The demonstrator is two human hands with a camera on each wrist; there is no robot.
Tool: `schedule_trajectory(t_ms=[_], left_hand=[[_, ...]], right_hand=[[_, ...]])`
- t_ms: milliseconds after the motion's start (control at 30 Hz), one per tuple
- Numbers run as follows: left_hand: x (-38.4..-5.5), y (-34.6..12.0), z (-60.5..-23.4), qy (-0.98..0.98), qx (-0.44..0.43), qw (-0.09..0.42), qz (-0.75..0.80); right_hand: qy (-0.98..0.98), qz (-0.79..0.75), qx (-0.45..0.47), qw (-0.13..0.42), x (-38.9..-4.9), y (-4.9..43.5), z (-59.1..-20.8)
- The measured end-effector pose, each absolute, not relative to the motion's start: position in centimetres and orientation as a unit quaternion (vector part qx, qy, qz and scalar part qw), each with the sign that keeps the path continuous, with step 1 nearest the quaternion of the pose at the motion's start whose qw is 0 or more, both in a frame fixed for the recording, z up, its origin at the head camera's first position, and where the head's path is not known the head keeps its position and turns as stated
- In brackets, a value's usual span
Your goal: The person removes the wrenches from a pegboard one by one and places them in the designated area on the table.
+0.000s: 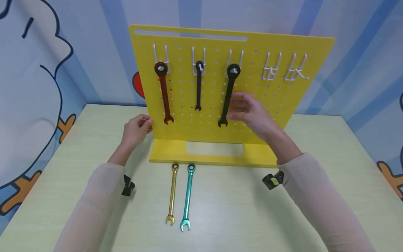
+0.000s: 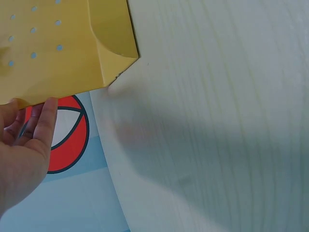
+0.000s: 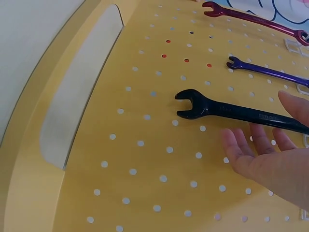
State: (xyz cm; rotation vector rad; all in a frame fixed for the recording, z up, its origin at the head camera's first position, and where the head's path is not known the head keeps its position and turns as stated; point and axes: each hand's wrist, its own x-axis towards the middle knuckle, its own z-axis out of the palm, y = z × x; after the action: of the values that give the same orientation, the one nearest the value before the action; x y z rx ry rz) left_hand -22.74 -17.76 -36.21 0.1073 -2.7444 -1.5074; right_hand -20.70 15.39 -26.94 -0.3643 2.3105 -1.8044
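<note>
A yellow pegboard (image 1: 189, 126) stands upright on the table, and my left hand (image 1: 136, 130) pinches its left edge between thumb and fingers. In the left wrist view the left hand (image 2: 29, 150) shows at that edge. Three combination wrenches hang from hooks: a red wrench (image 1: 165, 94), a small purple wrench (image 1: 198, 87) and a large dark green wrench (image 1: 228, 96). My right hand (image 1: 248, 113) is just right of the dark green wrench's handle, fingers loosely spread. In the right wrist view, the right hand's fingers (image 3: 260, 140) lie beside the dark wrench (image 3: 236, 112), thumb on its other side.
A gold wrench (image 1: 172, 196) and a teal wrench (image 1: 188, 196) lie on the table (image 1: 226, 203) before the board's base (image 1: 170, 150). Two bare white hooks (image 1: 270, 71) are at the board's right. A patterned blue wall (image 1: 220, 14) stands behind.
</note>
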Motion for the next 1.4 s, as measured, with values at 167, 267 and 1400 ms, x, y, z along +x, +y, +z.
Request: schedule_trajectory(t_ms=[167, 267, 1400], left_hand=[[-22.7, -17.7, -36.2, -0.877, 0.036, 0.005, -0.479], [-22.7, -17.7, -36.1, -0.876, 0.036, 0.003, -0.482], [-22.5, -17.7, -36.0, -0.88, 0.036, 0.004, -0.474]], right_hand=[[0.783, -0.603, -0.118, 0.097, -20.6, 15.3, -27.0], [0.784, -0.602, -0.116, 0.097, -20.6, 15.1, -27.0], [0.772, -0.619, -0.132, 0.05, -19.2, 14.7, -26.3]])
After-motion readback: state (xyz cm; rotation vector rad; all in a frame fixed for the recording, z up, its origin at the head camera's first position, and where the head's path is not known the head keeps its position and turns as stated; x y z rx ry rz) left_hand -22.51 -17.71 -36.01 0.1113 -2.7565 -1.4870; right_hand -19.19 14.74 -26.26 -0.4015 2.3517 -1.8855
